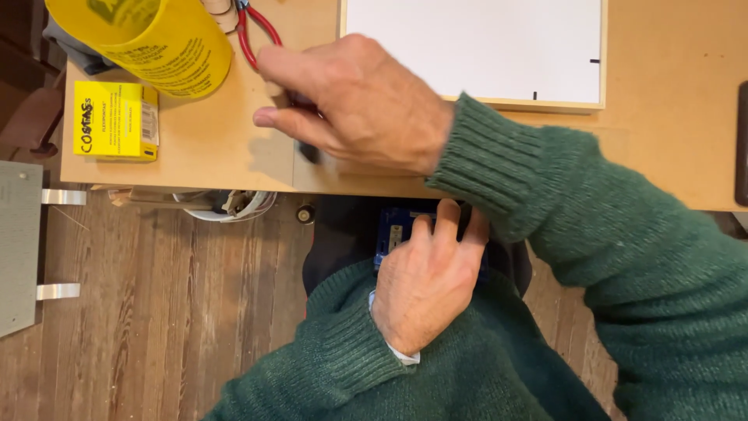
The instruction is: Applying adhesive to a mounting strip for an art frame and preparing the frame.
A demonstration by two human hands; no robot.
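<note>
Risk of a knock first: right hand, blurred, curled around a small dark object at the near edge of the pale fibreboard worktop; cannot tell what the object is, nor how firm the grip. Sits just beside the edge, so could slip off onto the brown plank floor if the fingers loosen. Reaches across towards the red-handled pliers and the tall yellow cylindrical container; could nudge either with the knuckles or the green knitted sleeve. Left hand below the worktop edge, fingers bent over a blue boxy device resting in the lap, mostly hidden; seems pressed on rather than gripped, so could slide off the knees. Yellow cardboard box and white framed board well apart from both hands, less likely disturbed.
</note>
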